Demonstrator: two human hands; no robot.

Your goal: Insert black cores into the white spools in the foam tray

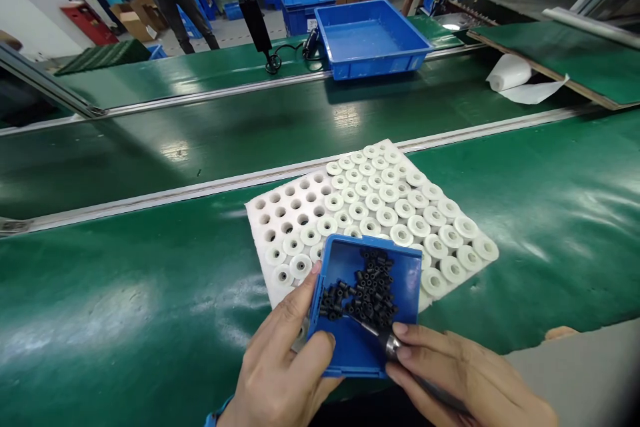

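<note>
Nearest the camera, at six o'clock, two bare hands are working over a small blue tray (367,347). The left hand (280,373) is gripping the tray's left edge, thumb curled over the near rim, its grip clamped on the tray and holding it tilted above the green counter (125,300). The right hand (465,380) is pinching a slim metal pick tool (387,340), its grip closed around the shaft, with the tip pointing toward eleven o'clock into a loose pile of small black sleeves (367,290) lying in the tray's far half.

Just beyond the tray, toward twelve o'clock, a white foam holder (300,200) is lying flat on the counter. White round bobbins (400,213) are filling most of its sockets; the sockets toward ten o'clock are standing open. Farther off, past a metal rail, a large blue bin (370,40) is sitting on the far side of the belt, with a white roll (510,72) at two o'clock.

Judging by the pose, the person is picking a sleeve from the pile with the tool tip. The next move is likely calling for threading one sleeve cleanly, then carrying it steadily to a bobbin.
</note>
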